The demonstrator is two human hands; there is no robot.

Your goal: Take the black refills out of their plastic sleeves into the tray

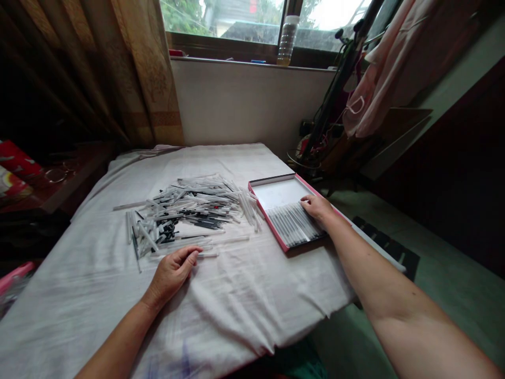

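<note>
My left hand is closed, thumb and fingers pinching a clear pen barrel low over the cloth. Just beyond it spreads a heap of loose pen parts: clear barrels, thin dark refills and small black pieces. To the right, a shallow box with a pink-red rim has a row of clear pens laid side by side in its near part; the far part shows bare white bottom. My right hand reaches into the box at the right end of that row, fingers curled together. What they grip is hidden.
A wrinkled white cloth covers the table, whose right edge runs close beside the box. Behind stand a wall and a window sill with a plastic bottle. A curtain hangs at left, pink fabric at right.
</note>
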